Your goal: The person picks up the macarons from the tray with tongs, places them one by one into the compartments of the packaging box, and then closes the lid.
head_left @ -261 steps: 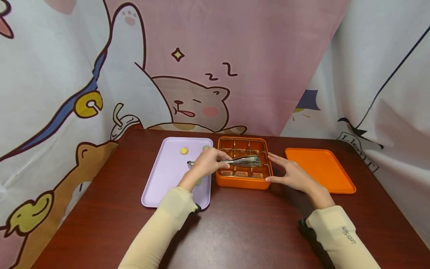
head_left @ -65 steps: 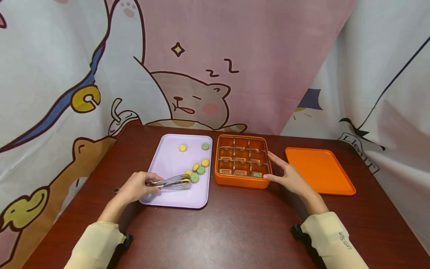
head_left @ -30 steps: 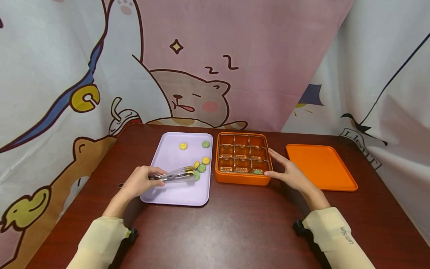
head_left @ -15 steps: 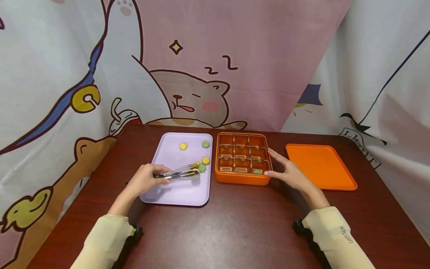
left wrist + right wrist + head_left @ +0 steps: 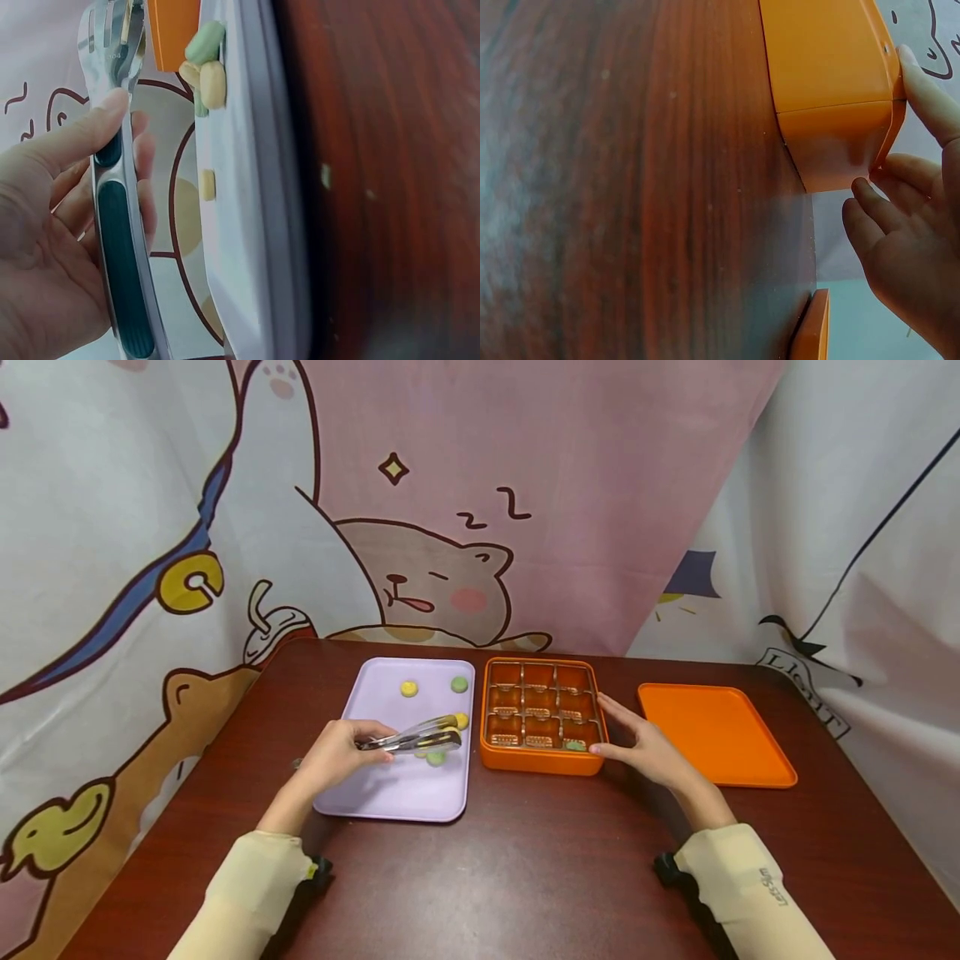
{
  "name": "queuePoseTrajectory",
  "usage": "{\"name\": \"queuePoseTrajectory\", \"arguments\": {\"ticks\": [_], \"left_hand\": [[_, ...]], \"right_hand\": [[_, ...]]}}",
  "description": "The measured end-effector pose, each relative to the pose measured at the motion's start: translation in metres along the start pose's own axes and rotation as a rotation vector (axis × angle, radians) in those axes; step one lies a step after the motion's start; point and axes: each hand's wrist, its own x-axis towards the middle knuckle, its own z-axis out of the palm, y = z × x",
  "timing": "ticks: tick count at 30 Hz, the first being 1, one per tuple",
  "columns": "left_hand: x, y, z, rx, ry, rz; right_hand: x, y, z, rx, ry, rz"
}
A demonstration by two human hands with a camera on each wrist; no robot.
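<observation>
My left hand (image 5: 341,760) grips metal serving tongs (image 5: 408,742) over the lavender tray (image 5: 390,797). In the left wrist view the tongs show dark green handle grips (image 5: 124,262); a yellowish sliver shows between their blades, too little to tell what it is. Under and around the tips lie small round cookies, among them a green cookie (image 5: 436,758), partly hidden by the tongs. My right hand (image 5: 651,752) touches the right side of the orange box (image 5: 540,762), thumb at the near corner, fingers farther back. A green cookie (image 5: 576,745) sits in the box's near-right compartment.
A clear divider splits the box into several compartments. At the tray's far end lie a yellow cookie (image 5: 408,689) and a green cookie (image 5: 459,684). An orange lid-like tray (image 5: 716,735) lies right of the box on the brown table (image 5: 480,877). Printed curtains hang behind.
The left hand moved the tongs from over the box back to the tray, then shifted right and slightly away across the cookies. A green cookie appeared in the box. The right hand stayed at the box.
</observation>
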Motion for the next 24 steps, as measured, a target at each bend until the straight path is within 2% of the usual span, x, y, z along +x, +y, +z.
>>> {"name": "queuePoseTrajectory", "arguments": {"ticks": [10, 24], "left_hand": [[0.012, 0.018, 0.007, -0.046, 0.007, -0.004], [0.029, 0.038, 0.017, -0.053, -0.002, 0.055]], "right_hand": [[-0.001, -0.003, -0.002, -0.008, -0.018, 0.01], [0.0, -0.002, -0.001, -0.014, -0.011, -0.001]]}}
